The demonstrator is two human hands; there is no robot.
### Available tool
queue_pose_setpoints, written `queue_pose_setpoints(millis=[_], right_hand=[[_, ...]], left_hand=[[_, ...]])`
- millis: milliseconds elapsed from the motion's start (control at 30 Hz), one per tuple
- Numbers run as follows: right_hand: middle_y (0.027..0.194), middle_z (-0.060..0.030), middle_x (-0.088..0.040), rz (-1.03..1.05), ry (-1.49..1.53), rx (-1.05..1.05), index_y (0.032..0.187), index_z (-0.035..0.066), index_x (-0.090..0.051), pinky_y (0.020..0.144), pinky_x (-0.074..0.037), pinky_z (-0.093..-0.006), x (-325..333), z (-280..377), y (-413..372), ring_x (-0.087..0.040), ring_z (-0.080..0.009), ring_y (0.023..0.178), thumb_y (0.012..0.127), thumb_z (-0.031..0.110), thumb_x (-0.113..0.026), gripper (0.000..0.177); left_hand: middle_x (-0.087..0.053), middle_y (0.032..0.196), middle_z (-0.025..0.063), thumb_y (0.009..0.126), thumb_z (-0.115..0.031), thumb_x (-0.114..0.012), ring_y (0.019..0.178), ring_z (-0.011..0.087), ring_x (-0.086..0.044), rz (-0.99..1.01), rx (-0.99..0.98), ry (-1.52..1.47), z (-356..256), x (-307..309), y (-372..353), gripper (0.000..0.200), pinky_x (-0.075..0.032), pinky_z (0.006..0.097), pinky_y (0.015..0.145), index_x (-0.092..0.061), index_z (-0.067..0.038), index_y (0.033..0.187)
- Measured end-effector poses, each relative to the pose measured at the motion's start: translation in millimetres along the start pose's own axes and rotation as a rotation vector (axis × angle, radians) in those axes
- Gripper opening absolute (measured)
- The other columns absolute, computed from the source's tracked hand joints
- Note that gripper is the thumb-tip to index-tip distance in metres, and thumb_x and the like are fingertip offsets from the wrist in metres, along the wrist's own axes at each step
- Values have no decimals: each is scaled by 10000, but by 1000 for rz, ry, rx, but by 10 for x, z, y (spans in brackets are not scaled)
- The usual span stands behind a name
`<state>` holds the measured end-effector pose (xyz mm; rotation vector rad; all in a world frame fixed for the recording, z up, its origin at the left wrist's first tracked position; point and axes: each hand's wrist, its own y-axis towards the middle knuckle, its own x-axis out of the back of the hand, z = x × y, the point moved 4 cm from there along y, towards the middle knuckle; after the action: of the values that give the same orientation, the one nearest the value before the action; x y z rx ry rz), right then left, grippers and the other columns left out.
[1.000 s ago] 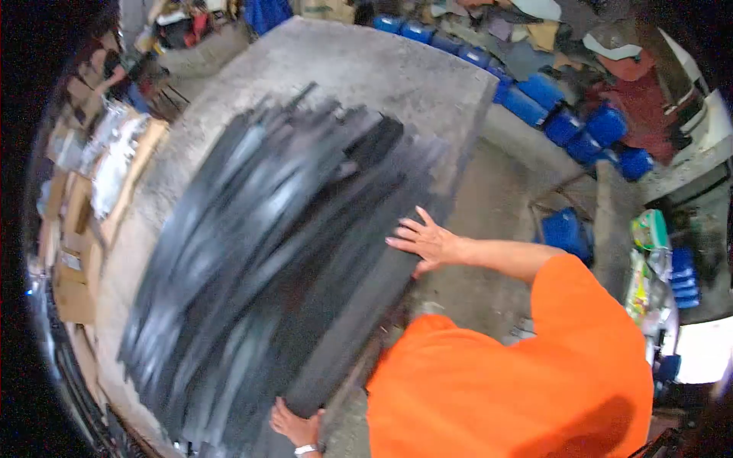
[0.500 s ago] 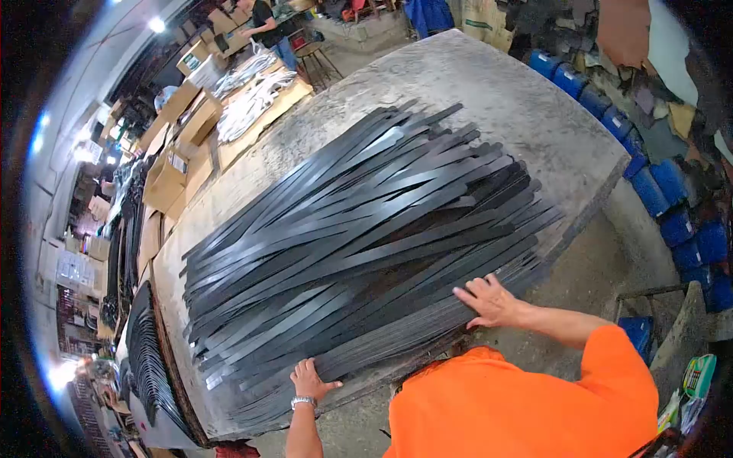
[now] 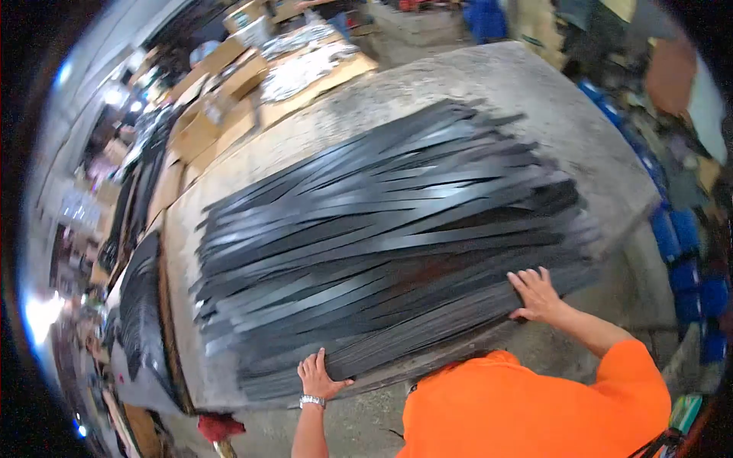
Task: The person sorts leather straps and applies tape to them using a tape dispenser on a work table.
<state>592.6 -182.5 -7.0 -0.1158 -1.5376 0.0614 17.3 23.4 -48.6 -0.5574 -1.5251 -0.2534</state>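
Note:
A wide layer of long black leather-like strips (image 3: 366,229) lies across the table, many of them overlapping at slight angles. Along the near side, narrow strips run close together in a straighter bundle (image 3: 427,328). My left hand (image 3: 322,375), with a metal watch (image 3: 312,401) on its wrist, rests at the near left part of this bundle, thumb and fingers spread. Toward the bundle's right end, my right hand (image 3: 537,296) touches the strips, its fingers apart. Neither hand is closed around a strip.
The worn grey table (image 3: 527,84) extends beyond the strips. Cardboard boxes (image 3: 202,133) and a pile of whitish strips (image 3: 305,72) stand beyond its left side. Dark pieces (image 3: 141,305) hang at the left end. Blue bundles (image 3: 679,237) line the floor at right.
The view has turned, so the table and strips appear shifted and slightly blurred. Both hands stay at the near edge of the strips, fingers still spread. The person at the back is mostly out of frame.

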Motion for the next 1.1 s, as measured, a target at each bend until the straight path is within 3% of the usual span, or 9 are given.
queue_pose_setpoints(millis=[133, 267, 400, 567, 767, 967, 1100], right_hand=[[1358, -152, -466, 63, -59, -6, 1528, 32, -337, 1095, -291, -572, -37, 66, 85, -437, -344, 1284, 576, 667, -824, 1244], [1390, -193, -440, 90, -156, -24, 1524, -24, -305, 1111, -289, -572, -239, 53, 58, -416, -380, 1302, 582, 688, -808, 1283], [1414, -203, -425, 134, -139, -50, 1540, -24, -263, 1128, -282, -581, -254, 66, 97, -405, -395, 1312, 610, 682, -806, 1288], [1434, -206, -420, 125, -184, -23, 1562, -20, -210, 1107, -310, -556, -359, -19, 29, -412, -390, 1309, 626, 619, -834, 1293], [1380, -194, -453, 96, -105, 103, 1558, -16, -255, 1060, -334, -539, -204, 64, 49, -438, -381, 1244, 652, 586, -833, 1232], [1363, -194, -460, -156, -104, 349, 1529, -12, -326, 1045, -341, -535, -214, 206, -52, -445, -374, 1228, 662, 627, -803, 1178], [1286, -186, -497, -43, -59, 347, 1507, -9, -365, 1014, -368, -516, -194, 209, -61, -474, -360, 1177, 660, 660, -794, 1161]], left_hand=[[-455, 1417, 179, 425, -770, -851, 1365, 362, -398, 63, 106, 18, 1055, 69, -329, 1390, -194, 592, 1180, -360, -80, 1527], [-459, 1393, 175, 425, -823, -809, 1386, 364, -377, 59, 42, 22, 1192, -13, -273, 1315, -170, 616, 1186, -443, -94, 1456], [-522, 1298, 150, 445, -781, -823, 1328, 336, -430, -49, 1, -53, 1230, 51, -284, 1150, -249, 559, 1163, -561, -88, 1325], [-596, 1164, 116, 472, -784, -817, 1158, 310, -552, -20, 64, -29, 1141, 109, -327, 1065, -380, 474, 1013, -602, -88, 1250], [-598, 1230, 129, 533, -799, -789, 1214, 323, -544, 61, 277, 5, 864, 313, -922, 1038, -387, 493, 1011, -602, -98, 1275], [-595, 1241, 145, 553, -769, -797, 1216, 354, -542, 103, 531, 10, 488, 506, -1899, 1019, -364, 520, 1040, -599, -106, 1301], [-597, 1190, 146, 532, -678, -852, 1184, 347, -550, 58, 585, 25, 90, 790, -2384, 940, -381, 510, 1006, -622, -63, 1204]])
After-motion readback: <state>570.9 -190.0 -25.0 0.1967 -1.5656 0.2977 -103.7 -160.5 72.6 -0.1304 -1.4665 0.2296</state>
